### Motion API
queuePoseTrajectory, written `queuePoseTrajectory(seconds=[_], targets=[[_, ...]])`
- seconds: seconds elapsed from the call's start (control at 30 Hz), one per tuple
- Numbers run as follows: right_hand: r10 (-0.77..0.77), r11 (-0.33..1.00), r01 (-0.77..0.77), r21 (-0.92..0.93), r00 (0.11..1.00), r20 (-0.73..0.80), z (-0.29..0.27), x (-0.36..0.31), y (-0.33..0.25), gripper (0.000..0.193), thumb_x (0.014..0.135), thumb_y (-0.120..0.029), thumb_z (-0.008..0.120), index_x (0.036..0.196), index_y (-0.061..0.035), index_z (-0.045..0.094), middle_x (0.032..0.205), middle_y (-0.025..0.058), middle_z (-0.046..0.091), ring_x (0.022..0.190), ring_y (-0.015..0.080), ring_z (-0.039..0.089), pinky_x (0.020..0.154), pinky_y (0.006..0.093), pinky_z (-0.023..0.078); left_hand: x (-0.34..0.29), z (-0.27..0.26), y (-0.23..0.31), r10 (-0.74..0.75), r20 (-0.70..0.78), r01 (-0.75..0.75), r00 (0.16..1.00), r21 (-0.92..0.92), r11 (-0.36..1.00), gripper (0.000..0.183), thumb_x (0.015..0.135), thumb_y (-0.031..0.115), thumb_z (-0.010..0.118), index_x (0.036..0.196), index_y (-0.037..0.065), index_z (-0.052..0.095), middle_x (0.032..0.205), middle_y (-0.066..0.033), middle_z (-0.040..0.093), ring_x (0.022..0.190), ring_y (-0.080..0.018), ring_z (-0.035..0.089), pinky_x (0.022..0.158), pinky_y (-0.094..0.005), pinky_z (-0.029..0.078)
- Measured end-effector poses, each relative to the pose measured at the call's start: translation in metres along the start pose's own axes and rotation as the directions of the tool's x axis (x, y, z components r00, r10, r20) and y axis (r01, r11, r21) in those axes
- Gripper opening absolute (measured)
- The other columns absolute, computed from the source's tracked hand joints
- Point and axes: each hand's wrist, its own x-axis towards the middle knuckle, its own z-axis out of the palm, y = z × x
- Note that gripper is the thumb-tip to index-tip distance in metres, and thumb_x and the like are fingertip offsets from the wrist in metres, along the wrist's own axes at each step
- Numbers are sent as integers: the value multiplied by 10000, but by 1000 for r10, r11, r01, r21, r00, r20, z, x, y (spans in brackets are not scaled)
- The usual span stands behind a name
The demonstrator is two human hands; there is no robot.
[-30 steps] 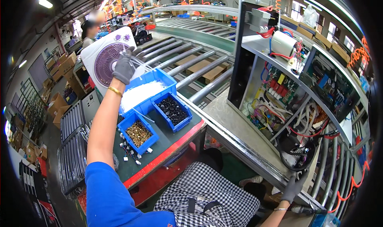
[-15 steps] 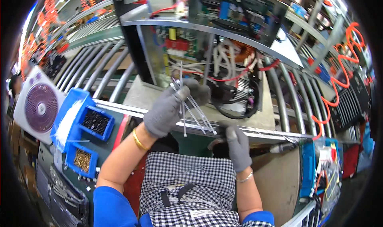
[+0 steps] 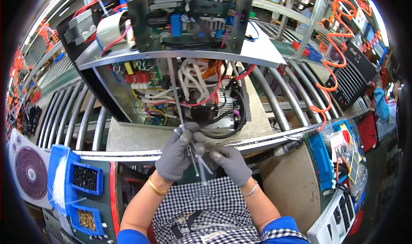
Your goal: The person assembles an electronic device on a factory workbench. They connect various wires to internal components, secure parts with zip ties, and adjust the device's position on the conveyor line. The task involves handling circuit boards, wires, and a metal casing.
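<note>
- Far left of the open metal chassis (image 3: pixel 189 93): round white fan (image 3: pixel 30 173), out at the rim of the view and well apart from both hands.
- Left of the chassis, just beside the fan: blue tray with loose white ties (image 3: pixel 60 179), then a bin of dark screws (image 3: pixel 86 178) and a bin of brass-coloured parts (image 3: pixel 87 219). No longer reached for, where a second ago the left arm stretched out that way.
- Just in front of the chassis, at its lower edge: left hand (image 3: pixel 176 156) in a grey glove, back from the tray and curled shut around the white cable ties (image 3: pixel 195 158). Same closed grip as half a second ago, now lower and nearer the lap.
- Ties held between the two gloves, long ends pointing up across the chassis wiring, short ends hanging down over the checked apron.
- Touching the bundle from the right: right hand (image 3: pixel 229 162), risen from the apron since half a second ago, thumb and forefinger pinched on the ties; whether on one strand or several, impossible to tell.
- Judging by that: bundle fetched, now being sorted in both hands in front of the chassis.
- Right of the chassis: power driver (image 3: pixel 289 146) lying untouched on the rail, orange coiled hose (image 3: pixel 334 72) above it.
</note>
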Motion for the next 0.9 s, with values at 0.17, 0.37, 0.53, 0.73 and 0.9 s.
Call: queuePoseTrajectory(seconds=[0.17,0.37,0.53,0.73,0.9], targets=[[20,1000,-21,-14,998,-63,-29,-9,2,456,943,-346,689,1162,53,693,940,68,702,811,109,611,729,250,496,5,16,8,42,67,-47,997,76,996,338,1064,325,496,1305,88,500,789,2,513,684,-107,552,806,-337,569],[-103,993,89,-75,972,-210,-24,-21,-4,321,944,-223,693,1132,37,703,937,60,711,850,83,605,769,251,505,26,31,-18,64,-21,-63,998,25,998,324,1062,338,498,1286,106,528,797,29,481,666,-74,471,856,-360,570],[-66,994,85,65,967,-248,-12,-22,3,294,952,-193,694,1136,37,695,941,48,711,821,68,600,727,231,499,27,49,-24,110,-121,-102,987,71,992,423,1039,412,538,1301,81,515,788,43,427,645,-66,404,740,-301,523],[-151,987,160,18,959,-242,6,-19,5,321,958,-197,695,1187,27,686,963,54,712,823,81,619,730,239,515,25,46,-27,41,-95,-30,995,115,993,400,1058,389,508,1227,27,533,684,61,337,551,-58,321,581,-247,434],[-216,956,194,-221,973,-82,0,-13,-4,298,922,-219,704,1108,13,710,930,72,709,818,116,631,747,269,519,12,50,-12,41,-110,-31,993,88,996,382,1056,397,509,1192,41,532,645,67,283,505,-57,271,519,-252,367]])
